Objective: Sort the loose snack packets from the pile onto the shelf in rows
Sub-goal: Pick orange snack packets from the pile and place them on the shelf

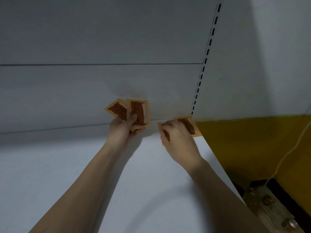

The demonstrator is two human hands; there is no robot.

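Observation:
My left hand (123,127) grips a small fan of orange snack packets (138,112) with brown strips inside, held upright above the white shelf (84,165) near its back panel. A second packet (117,109) in that fan tilts left. My right hand (176,137) is over the shelf's back right corner, fingers curled on a packet (164,132) lying flat under it. Another packet (189,126) lies flat right beside it in the corner, partly hidden by my fingers.
The shelf's white back panel (101,89) rises behind my hands, with a slotted upright (202,69) at its right end. Right of the shelf edge are a yellow surface (252,140), a thin white cable (286,157) and a metal bracket with bolts (269,204).

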